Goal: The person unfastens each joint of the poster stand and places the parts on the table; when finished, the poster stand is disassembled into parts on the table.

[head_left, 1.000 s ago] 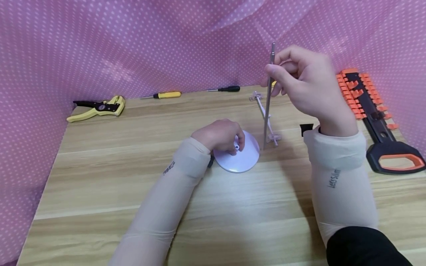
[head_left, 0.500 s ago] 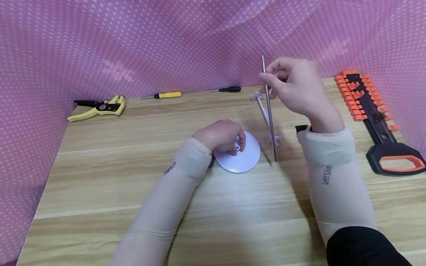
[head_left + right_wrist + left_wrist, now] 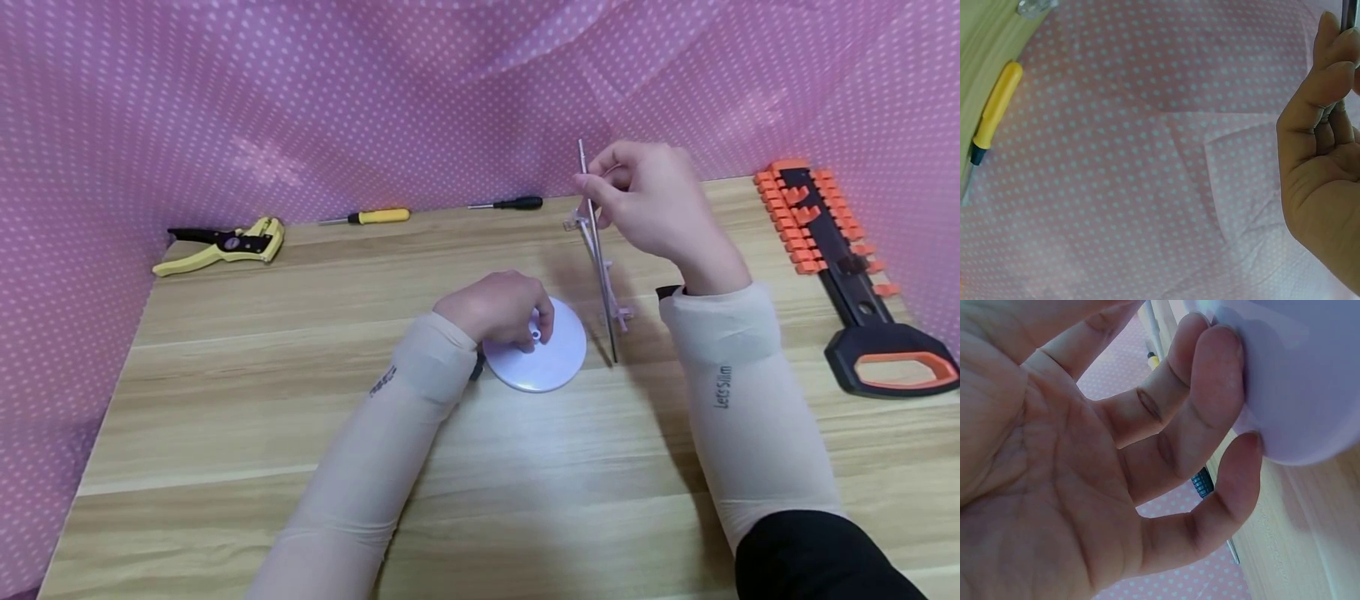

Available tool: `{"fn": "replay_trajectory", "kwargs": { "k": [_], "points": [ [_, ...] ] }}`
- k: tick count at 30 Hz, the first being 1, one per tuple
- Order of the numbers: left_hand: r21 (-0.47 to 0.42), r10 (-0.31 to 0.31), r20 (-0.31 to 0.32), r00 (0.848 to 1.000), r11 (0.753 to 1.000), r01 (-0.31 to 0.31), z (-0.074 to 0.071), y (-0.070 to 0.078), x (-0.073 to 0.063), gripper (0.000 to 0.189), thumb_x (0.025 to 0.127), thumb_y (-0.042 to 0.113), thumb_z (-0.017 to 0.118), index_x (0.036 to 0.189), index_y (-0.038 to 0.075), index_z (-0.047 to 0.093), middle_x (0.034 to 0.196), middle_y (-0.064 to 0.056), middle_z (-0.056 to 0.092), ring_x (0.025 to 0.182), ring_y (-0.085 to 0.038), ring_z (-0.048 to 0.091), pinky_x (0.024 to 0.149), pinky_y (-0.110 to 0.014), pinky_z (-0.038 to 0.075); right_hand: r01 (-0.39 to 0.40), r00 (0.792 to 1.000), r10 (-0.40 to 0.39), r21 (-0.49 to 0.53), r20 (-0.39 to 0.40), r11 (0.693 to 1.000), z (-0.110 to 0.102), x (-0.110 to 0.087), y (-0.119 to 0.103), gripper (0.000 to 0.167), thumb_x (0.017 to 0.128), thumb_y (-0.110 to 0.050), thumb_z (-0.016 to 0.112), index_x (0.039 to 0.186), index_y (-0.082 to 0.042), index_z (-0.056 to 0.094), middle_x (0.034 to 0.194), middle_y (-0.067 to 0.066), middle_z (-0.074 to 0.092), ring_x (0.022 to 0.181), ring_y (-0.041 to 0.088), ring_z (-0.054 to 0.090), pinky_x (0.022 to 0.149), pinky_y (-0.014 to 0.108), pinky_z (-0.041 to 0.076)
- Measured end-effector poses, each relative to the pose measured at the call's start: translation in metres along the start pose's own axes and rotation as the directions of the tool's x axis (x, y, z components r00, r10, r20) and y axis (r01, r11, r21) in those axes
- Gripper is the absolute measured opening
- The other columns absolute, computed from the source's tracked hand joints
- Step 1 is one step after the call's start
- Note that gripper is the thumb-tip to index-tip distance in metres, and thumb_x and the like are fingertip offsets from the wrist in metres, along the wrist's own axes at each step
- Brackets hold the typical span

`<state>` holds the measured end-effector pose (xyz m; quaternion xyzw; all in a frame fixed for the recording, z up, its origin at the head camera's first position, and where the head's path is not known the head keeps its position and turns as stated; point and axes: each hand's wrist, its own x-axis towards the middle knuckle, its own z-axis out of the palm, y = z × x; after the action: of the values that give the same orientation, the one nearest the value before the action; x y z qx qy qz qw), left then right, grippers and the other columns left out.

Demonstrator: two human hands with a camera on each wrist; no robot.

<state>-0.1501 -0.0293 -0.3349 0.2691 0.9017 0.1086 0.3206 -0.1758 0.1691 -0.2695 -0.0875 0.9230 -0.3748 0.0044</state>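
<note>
On the table lies a white round base [image 3: 558,362] with a small ringed hole near its middle. My left hand [image 3: 495,307] grips it there with curled fingers; the left wrist view has the fingertips against the base [image 3: 1310,394]. My right hand [image 3: 652,200] pinches a thin metal rod [image 3: 603,275] near its top between thumb and fingers. The rod leans slightly, its lower end right of the base, close to the tabletop; contact cannot be told. Behind it lies a thin white bar with clear end pieces [image 3: 621,315], partly covered by the rod.
Along the back lie yellow-and-black wire strippers [image 3: 225,246], a yellow screwdriver [image 3: 381,216] and a black screwdriver [image 3: 521,202]. A black-and-orange rack with a handle [image 3: 847,258] lies at the right. Pink dotted cloth [image 3: 375,100] surrounds the table.
My right hand has moved down and left with the rod, whose top now tips left. Its lower end has shifted right and nearer the front. My left hand stays on the base.
</note>
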Motion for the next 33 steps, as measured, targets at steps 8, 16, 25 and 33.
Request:
{"fn": "replay_trajectory", "kwargs": {
  "k": [8, 16, 25, 33],
  "points": [
    [0.011, 0.015, 0.004, 1.0, 1.0, -0.015, -0.001, -0.001, 0.0, 0.016, 0.088, 0.016, 0.087, 0.096, 0.027, 0.081, 0.113, 0.0, 0.07, 0.107, -0.02, 0.062, 0.081, -0.029, 0.055, -0.026, 0.997, 0.027, -0.017, 0.071, 1.0, 0.014, 0.011, 0.009, 0.026, 0.105, -0.039, 0.069, 0.102, -0.012, 0.071, 0.085, 0.001, 0.081, 0.065, 0.011, 0.071, 0.071, 0.024, 0.048],
    [0.013, 0.022, 0.005, 1.0, 1.0, -0.022, -0.003, -0.002, 0.0, 0.016, 0.088, 0.016, 0.088, 0.097, 0.028, 0.081, 0.113, 0.001, 0.07, 0.107, -0.019, 0.062, 0.083, -0.03, 0.054, -0.06, 0.994, 0.062, -0.024, 0.092, 0.998, 0.023, 0.021, 0.02, 0.026, 0.105, -0.035, 0.069, 0.103, -0.009, 0.07, 0.086, 0.003, 0.081, 0.063, 0.013, 0.07, 0.109, 0.041, 0.044],
    [0.01, 0.023, -0.002, 1.0, 1.0, -0.023, -0.004, -0.002, -0.001, 0.016, 0.088, 0.016, 0.088, 0.095, 0.028, 0.081, 0.112, 0.002, 0.069, 0.109, -0.019, 0.059, 0.086, -0.031, 0.054, -0.099, 0.988, 0.103, -0.039, 0.113, 0.994, 0.033, 0.028, 0.029, 0.03, 0.105, -0.037, 0.068, 0.105, -0.007, 0.073, 0.08, 0.005, 0.079, 0.066, 0.02, 0.075, 0.12, 0.05, 0.039],
    [0.036, 0.042, -0.007, 0.999, 0.998, -0.041, -0.005, -0.002, 0.0, 0.016, 0.088, 0.017, 0.088, 0.095, 0.029, 0.081, 0.113, 0.003, 0.07, 0.11, -0.02, 0.059, 0.089, -0.032, 0.051, -0.101, 0.98, 0.109, -0.057, 0.164, 0.993, 0.041, 0.033, 0.035, 0.024, 0.103, -0.027, 0.071, 0.11, -0.004, 0.075, 0.1, 0.015, 0.08, 0.073, 0.021, 0.074, 0.056, 0.025, 0.053]
  ]
}}
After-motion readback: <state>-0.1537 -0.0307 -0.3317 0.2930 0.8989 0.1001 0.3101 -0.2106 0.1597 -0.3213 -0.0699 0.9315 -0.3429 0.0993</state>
